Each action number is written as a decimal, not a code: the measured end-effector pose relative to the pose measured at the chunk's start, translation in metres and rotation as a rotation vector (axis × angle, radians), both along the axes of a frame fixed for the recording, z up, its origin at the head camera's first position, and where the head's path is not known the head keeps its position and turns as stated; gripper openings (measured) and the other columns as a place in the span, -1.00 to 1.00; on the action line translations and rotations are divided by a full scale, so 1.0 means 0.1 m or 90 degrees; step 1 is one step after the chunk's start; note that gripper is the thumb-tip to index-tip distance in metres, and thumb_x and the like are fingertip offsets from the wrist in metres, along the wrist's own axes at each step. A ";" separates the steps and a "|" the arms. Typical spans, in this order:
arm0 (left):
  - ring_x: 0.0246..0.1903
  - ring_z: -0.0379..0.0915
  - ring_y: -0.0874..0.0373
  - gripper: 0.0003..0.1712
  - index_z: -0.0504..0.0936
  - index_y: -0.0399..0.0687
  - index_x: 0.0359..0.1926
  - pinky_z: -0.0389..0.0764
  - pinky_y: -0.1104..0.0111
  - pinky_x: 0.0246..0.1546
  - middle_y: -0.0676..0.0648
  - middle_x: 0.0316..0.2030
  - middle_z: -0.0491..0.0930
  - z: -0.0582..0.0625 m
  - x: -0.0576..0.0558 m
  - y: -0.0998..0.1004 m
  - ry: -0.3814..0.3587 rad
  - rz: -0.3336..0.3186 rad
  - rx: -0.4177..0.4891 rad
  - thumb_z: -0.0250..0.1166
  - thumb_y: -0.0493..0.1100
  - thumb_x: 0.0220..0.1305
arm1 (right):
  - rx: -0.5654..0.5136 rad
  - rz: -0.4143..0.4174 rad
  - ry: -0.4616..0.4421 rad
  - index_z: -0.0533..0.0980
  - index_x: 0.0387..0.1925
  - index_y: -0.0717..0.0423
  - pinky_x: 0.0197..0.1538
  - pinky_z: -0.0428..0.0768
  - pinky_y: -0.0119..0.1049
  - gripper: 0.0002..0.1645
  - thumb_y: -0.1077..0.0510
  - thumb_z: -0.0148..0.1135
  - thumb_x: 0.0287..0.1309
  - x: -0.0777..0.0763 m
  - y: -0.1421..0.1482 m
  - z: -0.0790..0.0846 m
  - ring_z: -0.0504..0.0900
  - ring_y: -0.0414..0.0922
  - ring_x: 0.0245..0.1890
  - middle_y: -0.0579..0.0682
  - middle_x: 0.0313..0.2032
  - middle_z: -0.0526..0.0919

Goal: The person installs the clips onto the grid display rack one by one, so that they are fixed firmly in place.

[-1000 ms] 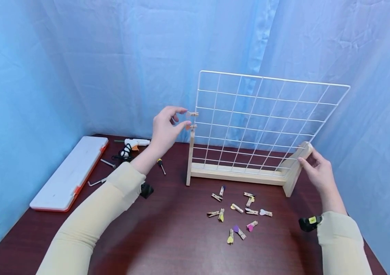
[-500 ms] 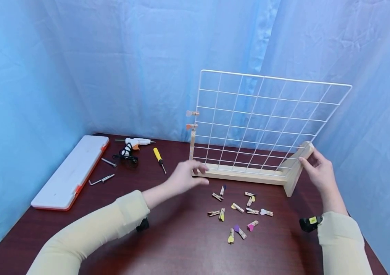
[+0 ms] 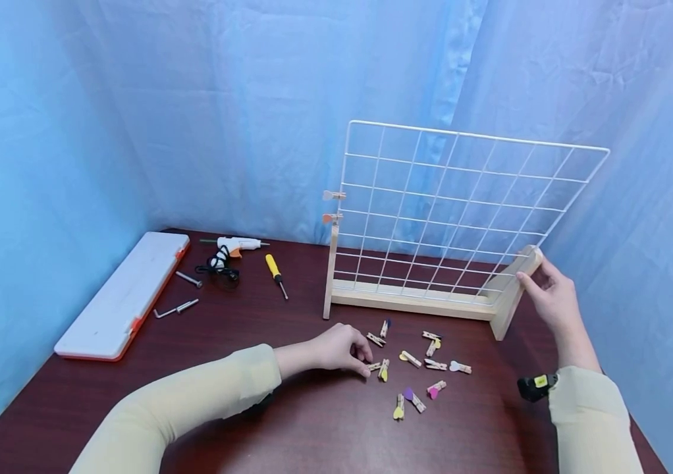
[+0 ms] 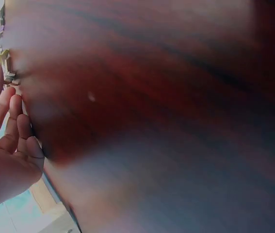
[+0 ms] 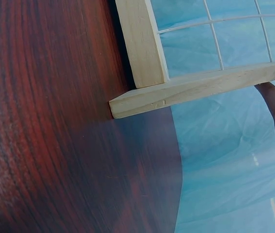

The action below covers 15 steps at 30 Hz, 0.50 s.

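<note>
A white wire grid [image 3: 449, 191] stands in a wooden stand [image 3: 413, 304]. My right hand [image 3: 556, 299] grips the stand's right side panel, thumb in front; the right wrist view shows its fingers [image 5: 273, 97] at that panel's edge. Low over the table, my left hand [image 3: 336, 347] has thumb and fingers apart beside a small clothespin [image 3: 374, 367], partly covered by the fingertips. Touching that one is a yellow-heart clothespin [image 3: 384, 370]. Two clothespins, a pale one [image 3: 334, 195] and an orange one [image 3: 332, 218], are clipped to the grid's left edge.
Several more heart clothespins, among them a purple one [image 3: 414, 399] and a white one [image 3: 460, 367], lie in front of the stand. To the left are a yellow screwdriver [image 3: 275, 273], a glue gun [image 3: 238, 244], a bolt [image 3: 188, 279], a hex key [image 3: 176, 308] and a white-lidded case [image 3: 123, 293].
My left hand has come away from the clothespins on the grid's left edge, down and toward me to the loose ones on the table. The right hand keeps its hold on the stand.
</note>
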<state>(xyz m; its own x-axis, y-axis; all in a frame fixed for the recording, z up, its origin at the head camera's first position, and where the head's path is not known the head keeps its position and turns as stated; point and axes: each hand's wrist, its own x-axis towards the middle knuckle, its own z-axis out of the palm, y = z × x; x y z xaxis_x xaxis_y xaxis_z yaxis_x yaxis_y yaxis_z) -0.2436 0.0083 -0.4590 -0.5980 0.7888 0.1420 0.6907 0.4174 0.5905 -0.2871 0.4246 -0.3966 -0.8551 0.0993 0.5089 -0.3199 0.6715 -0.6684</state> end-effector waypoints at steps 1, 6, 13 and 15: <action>-0.53 0.44 0.37 -0.81 0.68 0.05 -0.47 0.33 0.68 -0.48 0.21 -0.62 0.54 0.00 0.00 0.01 0.008 0.001 -0.005 0.43 -0.02 -0.17 | -0.003 0.002 0.000 0.27 0.23 0.01 -0.31 0.40 -0.75 -0.36 0.13 0.19 0.08 0.00 0.00 0.00 0.43 -0.57 -0.26 -0.47 -0.20 0.44; -0.51 0.46 0.32 -0.85 0.65 0.10 -0.53 0.31 0.68 -0.46 0.21 -0.62 0.53 -0.01 0.02 0.03 0.029 0.010 -0.024 0.42 -0.01 -0.15 | -0.022 0.010 0.001 0.29 0.21 0.05 -0.32 0.42 -0.74 -0.38 0.15 0.19 0.08 0.00 0.01 -0.02 0.45 -0.55 -0.28 -0.48 -0.23 0.45; -0.43 0.38 0.32 -0.80 0.55 0.13 -0.51 0.30 0.61 -0.37 0.20 -0.52 0.51 -0.01 0.05 0.00 0.005 0.038 -0.056 0.39 0.05 -0.10 | -0.020 0.012 0.009 0.28 0.22 0.03 -0.30 0.41 -0.75 -0.37 0.15 0.19 0.08 0.00 0.00 -0.01 0.44 -0.56 -0.24 -0.46 -0.19 0.46; -0.48 0.40 0.39 -0.79 0.53 0.08 -0.50 0.37 0.63 -0.41 0.20 -0.55 0.52 0.02 0.03 -0.02 -0.039 0.042 -0.026 0.39 -0.01 -0.09 | -0.025 0.015 0.007 0.28 0.22 0.04 -0.29 0.41 -0.74 -0.38 0.15 0.18 0.09 0.00 0.00 -0.01 0.44 -0.56 -0.23 -0.44 -0.17 0.47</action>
